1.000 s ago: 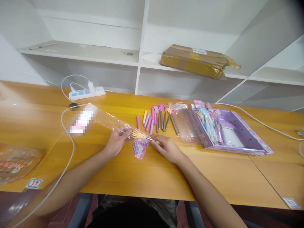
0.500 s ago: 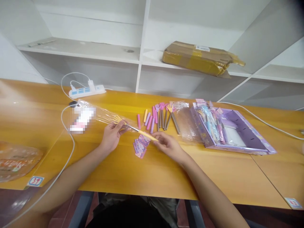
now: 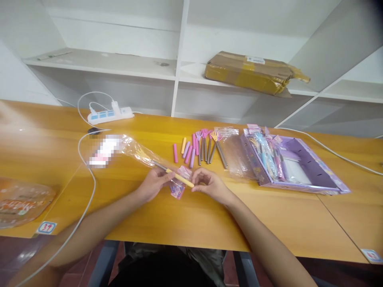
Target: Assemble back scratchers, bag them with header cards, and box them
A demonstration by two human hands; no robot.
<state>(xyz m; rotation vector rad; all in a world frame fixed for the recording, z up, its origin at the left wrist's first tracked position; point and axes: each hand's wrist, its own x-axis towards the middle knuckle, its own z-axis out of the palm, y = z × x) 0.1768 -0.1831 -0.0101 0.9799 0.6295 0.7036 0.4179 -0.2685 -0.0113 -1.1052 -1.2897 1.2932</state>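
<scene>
The yellow scratcher (image 3: 181,179) is held in a clear bag (image 3: 129,145), well left of the purple tray (image 3: 311,160). The left hand (image 3: 154,184) has its fingers clamped on the handle; the right hand (image 3: 211,186), nearer the tray, curls its fingers at the handle's end, whether gripping I cannot tell. Metal-shafted scratchers (image 3: 204,149) lie left of the tray, with loose coloured sleeves (image 3: 192,158) farther left.

White shelving (image 3: 119,63) stands behind the yellow-brown wooden bench (image 3: 167,223), its lower compartments shadowed grey; reddish floor tiles (image 3: 76,275) show below the bench, and pale light glares off its left end.
</scene>
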